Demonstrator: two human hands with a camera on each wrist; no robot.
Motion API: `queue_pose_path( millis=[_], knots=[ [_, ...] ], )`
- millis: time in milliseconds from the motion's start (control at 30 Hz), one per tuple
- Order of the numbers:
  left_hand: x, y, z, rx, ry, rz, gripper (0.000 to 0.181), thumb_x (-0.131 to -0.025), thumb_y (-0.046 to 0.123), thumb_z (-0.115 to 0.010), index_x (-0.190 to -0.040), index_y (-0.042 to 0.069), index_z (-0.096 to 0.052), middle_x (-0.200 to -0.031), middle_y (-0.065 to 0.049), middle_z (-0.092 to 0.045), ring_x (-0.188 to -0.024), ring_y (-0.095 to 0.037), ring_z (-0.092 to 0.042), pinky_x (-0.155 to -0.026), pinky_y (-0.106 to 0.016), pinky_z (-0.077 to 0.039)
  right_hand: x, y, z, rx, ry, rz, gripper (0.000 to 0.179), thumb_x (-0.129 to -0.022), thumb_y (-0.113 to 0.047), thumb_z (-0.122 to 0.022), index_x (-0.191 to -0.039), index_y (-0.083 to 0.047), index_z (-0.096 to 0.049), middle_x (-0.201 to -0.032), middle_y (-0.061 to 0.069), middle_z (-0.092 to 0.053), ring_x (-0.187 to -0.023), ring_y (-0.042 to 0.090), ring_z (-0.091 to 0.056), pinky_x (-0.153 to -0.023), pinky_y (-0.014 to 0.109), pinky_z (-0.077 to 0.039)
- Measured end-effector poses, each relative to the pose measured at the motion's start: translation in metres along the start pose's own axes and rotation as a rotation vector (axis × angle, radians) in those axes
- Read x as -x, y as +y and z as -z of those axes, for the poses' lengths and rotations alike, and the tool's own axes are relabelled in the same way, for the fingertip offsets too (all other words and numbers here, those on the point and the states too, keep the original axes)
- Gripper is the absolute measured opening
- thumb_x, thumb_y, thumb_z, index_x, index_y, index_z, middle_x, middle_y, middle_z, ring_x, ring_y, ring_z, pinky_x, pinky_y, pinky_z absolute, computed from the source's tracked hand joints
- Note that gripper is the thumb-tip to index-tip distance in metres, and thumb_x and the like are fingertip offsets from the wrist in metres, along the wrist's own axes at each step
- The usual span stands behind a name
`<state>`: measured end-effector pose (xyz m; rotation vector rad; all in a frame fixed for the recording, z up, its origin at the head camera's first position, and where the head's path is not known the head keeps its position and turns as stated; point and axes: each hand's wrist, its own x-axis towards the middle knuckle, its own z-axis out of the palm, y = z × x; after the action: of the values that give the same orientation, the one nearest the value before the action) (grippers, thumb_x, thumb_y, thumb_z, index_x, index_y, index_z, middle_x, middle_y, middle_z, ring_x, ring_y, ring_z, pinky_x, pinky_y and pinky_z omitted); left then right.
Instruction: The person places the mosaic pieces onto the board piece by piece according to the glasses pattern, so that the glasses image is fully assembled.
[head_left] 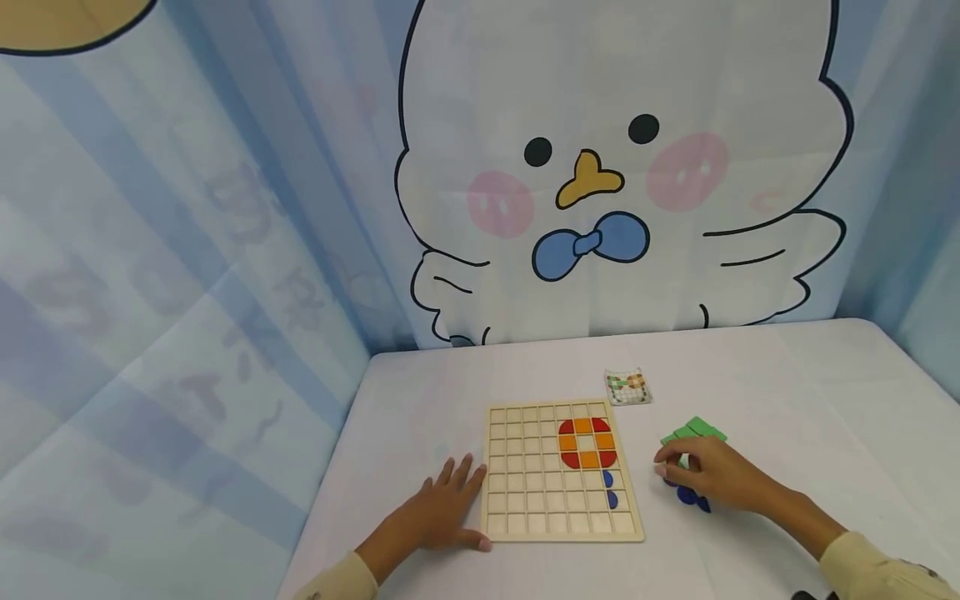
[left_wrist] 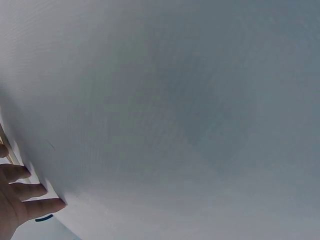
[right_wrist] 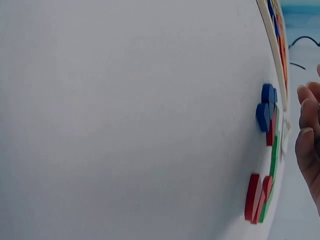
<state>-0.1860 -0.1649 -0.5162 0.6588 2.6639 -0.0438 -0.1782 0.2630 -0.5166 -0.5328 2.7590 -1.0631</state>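
A wooden grid board (head_left: pixel 517 481) lies flat on the table. Red and orange pieces (head_left: pixel 583 426) form a ring in its upper right, and two blue half-round pieces (head_left: pixel 612 500) sit below that ring. Beside the board's left edge my left hand (head_left: pixel 446 507) rests with fingers spread, fingertips close to the rim. My right hand (head_left: pixel 712 473) hovers with bent fingers over loose blue pieces (head_left: pixel 686 496) and green pieces (head_left: pixel 697 428). Its thumb and index finger come close together; I cannot tell whether a piece is between them.
A small printed pattern card (head_left: pixel 628 387) lies behind the board's far right corner. Loose red pieces (right_wrist: pixel 254 197) show near the green ones in the right wrist view. A cartoon-printed curtain (head_left: pixel 450 167) stands behind the white table (head_left: pixel 420 400).
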Motion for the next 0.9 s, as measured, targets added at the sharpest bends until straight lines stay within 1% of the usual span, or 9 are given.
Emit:
queue_pose_path(
  millis=[133, 200, 267, 333, 467, 533, 667, 767, 900],
  knots=[
    [0.000, 0.000, -0.002, -0.002, -0.003, -0.001, 0.113, -0.075, 0.084, -0.056, -0.161, 0.020, -0.023, -0.168, -0.015, -0.018, -0.152, -0.043, -0.023, -0.109, -0.063, -0.039, 0.011, 0.013, 0.008, 0.028, 0.021, -0.006, 0.020, -0.091, -0.029, -0.074, -0.104, -0.014, -0.074, -0.086, -0.011, -0.064, -0.061, 0.000, -0.047, -0.053, 0.020, -0.043],
    [0.001, 0.000, -0.002, -0.008, -0.003, 0.000, 0.113, -0.075, 0.085, -0.055, -0.161, 0.020, -0.023, -0.168, -0.014, -0.018, -0.152, -0.043, -0.023, -0.109, -0.063, -0.039, 0.016, 0.019, 0.010, 0.042, 0.014, -0.004, 0.020, -0.089, -0.029, -0.077, -0.103, -0.016, -0.074, -0.085, -0.013, -0.063, -0.064, 0.000, -0.046, -0.054, 0.020, -0.042],
    [0.000, 0.000, -0.002, -0.012, -0.003, 0.004, 0.113, -0.075, 0.085, -0.055, -0.161, 0.020, -0.023, -0.168, -0.014, -0.018, -0.152, -0.042, -0.023, -0.109, -0.063, -0.039, 0.021, 0.023, 0.010, 0.058, -0.003, -0.018, 0.024, -0.086, -0.033, -0.079, -0.103, -0.017, -0.074, -0.085, -0.014, -0.061, -0.068, 0.000, -0.046, -0.057, 0.019, -0.042],
    [0.001, 0.001, -0.001, -0.015, -0.001, 0.006, 0.113, -0.075, 0.085, -0.056, -0.161, 0.020, -0.024, -0.168, -0.014, -0.019, -0.152, -0.043, -0.023, -0.109, -0.064, -0.038, 0.026, 0.025, 0.011, 0.077, -0.028, -0.053, 0.030, -0.082, -0.038, -0.082, -0.103, -0.019, -0.073, -0.086, -0.013, -0.060, -0.072, 0.001, -0.046, -0.060, 0.019, -0.042],
    [0.001, 0.002, 0.000, -0.014, 0.003, 0.012, 0.112, -0.075, 0.084, -0.058, -0.161, 0.019, -0.025, -0.167, -0.015, -0.019, -0.152, -0.043, -0.023, -0.109, -0.064, -0.038, 0.031, 0.027, 0.011, 0.135, -0.057, -0.101, 0.038, -0.075, -0.047, -0.085, -0.102, -0.022, -0.072, -0.086, -0.012, -0.059, -0.075, 0.002, -0.045, -0.062, 0.019, -0.042],
    [0.001, 0.002, 0.000, -0.017, 0.006, 0.011, 0.112, -0.075, 0.083, -0.058, -0.160, 0.019, -0.025, -0.167, -0.015, -0.020, -0.151, -0.043, -0.024, -0.109, -0.064, -0.038, 0.033, 0.028, 0.011, 0.155, -0.058, -0.095, 0.038, -0.075, -0.047, -0.085, -0.100, -0.022, -0.071, -0.085, -0.011, -0.057, -0.073, 0.002, -0.045, -0.061, 0.019, -0.041],
    [0.001, 0.002, 0.000, -0.020, 0.011, 0.011, 0.112, -0.075, 0.083, -0.058, -0.160, 0.019, -0.025, -0.167, -0.015, -0.020, -0.151, -0.044, -0.024, -0.109, -0.064, -0.039, 0.034, 0.031, 0.012, 0.166, -0.057, -0.047, 0.030, -0.078, -0.043, -0.084, -0.099, -0.023, -0.074, -0.084, -0.013, -0.057, -0.072, 0.000, -0.044, -0.060, 0.018, -0.041],
    [0.002, 0.003, 0.001, -0.018, 0.012, 0.009, 0.112, -0.075, 0.083, -0.058, -0.160, 0.019, -0.025, -0.167, -0.015, -0.020, -0.151, -0.044, -0.024, -0.109, -0.064, -0.039, 0.035, 0.033, 0.015, 0.153, -0.069, 0.004, 0.023, -0.081, -0.038, -0.082, -0.099, -0.024, -0.077, -0.087, -0.015, -0.058, -0.072, -0.002, -0.044, -0.060, 0.018, -0.042],
    [0.002, 0.003, 0.000, -0.014, 0.010, 0.008, 0.112, -0.075, 0.083, -0.058, -0.161, 0.020, -0.024, -0.168, -0.014, -0.019, -0.151, -0.043, -0.024, -0.109, -0.064, -0.038, 0.035, 0.033, 0.018, 0.125, -0.090, 0.028, 0.018, -0.084, -0.030, -0.080, -0.100, -0.022, -0.077, -0.089, -0.015, -0.060, -0.073, -0.002, -0.045, -0.062, 0.017, -0.044]
  ],
)
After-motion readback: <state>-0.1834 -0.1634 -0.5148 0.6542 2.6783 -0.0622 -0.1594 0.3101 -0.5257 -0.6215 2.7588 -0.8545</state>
